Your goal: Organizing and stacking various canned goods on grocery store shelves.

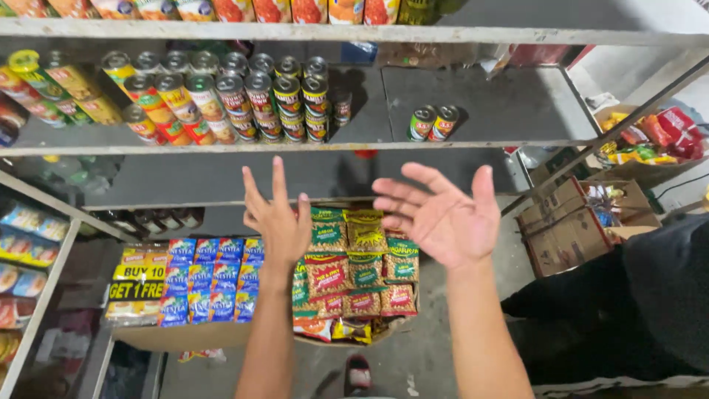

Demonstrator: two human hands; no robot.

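Both hands are raised in front of a metal shelf unit and hold nothing. The left hand (277,218) is upright, back toward the camera, fingers (278,177) spread apart and pointing up. The right hand (443,218) is palm-up and tilted, fingers (402,193) apart and extended to the left, thumb raised. Neither hand touches any object.

Above the hands, the middle shelf (487,111) carries a dense block of stacked cans (221,100) on its left half. Two separate cans (433,123) stand alone near the front edge, right of centre, well apart from the block; these are the cans nearest the right hand. The top shelf (354,32) carries a row of packages, seen only at their lower edges.

Below the hands, a cardboard tray holds snack packets (354,273) in green, red and yellow. Just beside it on the left lie blue sachets (210,277) and a yellow-and-black pack (136,281). An open cardboard box (569,225) stands at the right on the floor.
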